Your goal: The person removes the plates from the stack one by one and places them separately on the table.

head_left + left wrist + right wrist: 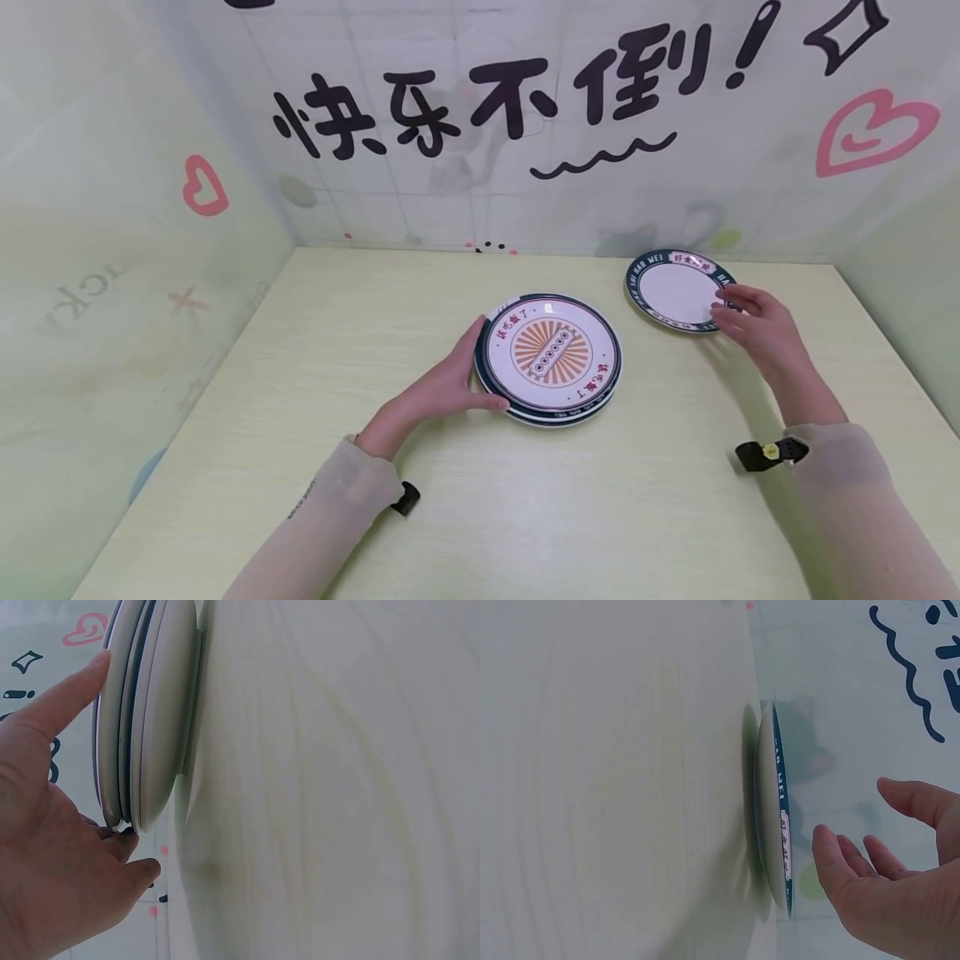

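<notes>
Two pale sleeves [318, 525] come in from the bottom of the frame, at the lower left and lower right. Each one has a small black thing near its cuff. Near the middle of the frame is a stack of plates [551, 362]. The top plate is white with a dark green rim. It has orange rays in the middle and red writing around them. The left hand [450, 383] holds the left edge of this stack, with the thumb and fingers spread around the rim. The left wrist view shows the plate edges pressed close together, one on top of another.

Over in the upper right, near the back wall [442, 204], is one more plate [675, 292], white with a green rim and white letters. The right hand [761, 321] is just above its right side. Its thumb and fingers are bent softly and kept apart, with nothing between them. The right wrist view shows a gap between this hand and the plate. Big black writing and a pink heart [876, 133] are on the wall behind the pale table [510, 517].
</notes>
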Demonstrator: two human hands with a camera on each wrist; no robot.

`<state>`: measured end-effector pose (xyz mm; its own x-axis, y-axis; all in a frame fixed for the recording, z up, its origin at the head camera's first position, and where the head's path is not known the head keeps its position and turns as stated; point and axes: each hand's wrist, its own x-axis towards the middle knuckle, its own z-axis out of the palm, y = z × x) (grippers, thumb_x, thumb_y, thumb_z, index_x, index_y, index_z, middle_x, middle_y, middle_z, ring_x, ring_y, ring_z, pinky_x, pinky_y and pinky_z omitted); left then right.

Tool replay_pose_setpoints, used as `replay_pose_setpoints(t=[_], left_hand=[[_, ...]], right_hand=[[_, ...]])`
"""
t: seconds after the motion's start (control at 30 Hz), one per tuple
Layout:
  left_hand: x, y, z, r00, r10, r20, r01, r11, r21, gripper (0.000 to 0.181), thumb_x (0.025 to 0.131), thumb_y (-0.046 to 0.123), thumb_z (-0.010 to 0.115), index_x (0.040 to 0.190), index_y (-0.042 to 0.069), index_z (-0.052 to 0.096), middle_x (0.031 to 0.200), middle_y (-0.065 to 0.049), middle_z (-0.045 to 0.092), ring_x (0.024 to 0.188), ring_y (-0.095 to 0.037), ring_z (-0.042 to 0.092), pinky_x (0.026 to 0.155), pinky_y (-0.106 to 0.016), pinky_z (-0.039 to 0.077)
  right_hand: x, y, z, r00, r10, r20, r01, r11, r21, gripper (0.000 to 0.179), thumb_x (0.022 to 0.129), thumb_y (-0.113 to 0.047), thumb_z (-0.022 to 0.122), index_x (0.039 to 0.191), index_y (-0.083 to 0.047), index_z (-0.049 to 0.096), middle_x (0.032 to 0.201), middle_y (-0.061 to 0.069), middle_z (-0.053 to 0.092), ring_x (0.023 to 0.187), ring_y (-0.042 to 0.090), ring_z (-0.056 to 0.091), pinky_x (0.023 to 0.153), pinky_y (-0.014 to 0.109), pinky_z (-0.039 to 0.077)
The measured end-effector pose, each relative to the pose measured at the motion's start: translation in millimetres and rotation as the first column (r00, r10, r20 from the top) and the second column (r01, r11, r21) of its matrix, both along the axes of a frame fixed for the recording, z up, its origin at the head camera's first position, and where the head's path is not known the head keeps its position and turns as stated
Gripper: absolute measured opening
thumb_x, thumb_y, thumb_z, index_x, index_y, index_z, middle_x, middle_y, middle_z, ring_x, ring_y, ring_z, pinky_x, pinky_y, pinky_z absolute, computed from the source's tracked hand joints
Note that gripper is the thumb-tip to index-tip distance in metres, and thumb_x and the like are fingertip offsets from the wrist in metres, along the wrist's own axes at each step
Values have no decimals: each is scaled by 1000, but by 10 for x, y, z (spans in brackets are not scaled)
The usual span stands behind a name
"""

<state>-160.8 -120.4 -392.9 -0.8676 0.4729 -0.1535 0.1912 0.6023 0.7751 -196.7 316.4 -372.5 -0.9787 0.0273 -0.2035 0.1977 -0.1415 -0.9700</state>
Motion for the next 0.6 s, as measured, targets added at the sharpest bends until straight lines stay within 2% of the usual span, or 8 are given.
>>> replay_pose_setpoints(t=[0.27,0.47,0.6], left_hand=[[-2,5,11,1000,-3,-4,3,1000,-11,128,79,35,85,160,12,-11,170,-8,-6,157,-24,2,128,-43,13],[-6,1,2,1000,-5,-13,5,1000,-7,127,79,34,85,160,12,-10,170,-8,-5,157,-25,2,128,-43,13],[-14,-1,-16,1000,-5,-13,5,1000,-3,127,79,33,85,160,12,-10,170,-8,-5,157,-25,2,128,-43,14]], right_hand=[[9,-82,-6,1000,12,-4,-11,996,83,33,94,-12,68,118,-24,49,108,-17,57,92,-10,64,79,7,54],[47,-169,-2,997,52,-49,-49,998,49,32,95,-7,64,120,-21,50,109,-17,61,91,-11,65,79,7,54],[70,-237,2,994,83,-67,-78,994,72,36,95,-7,65,126,-18,49,110,-17,61,93,-11,65,80,7,54]])
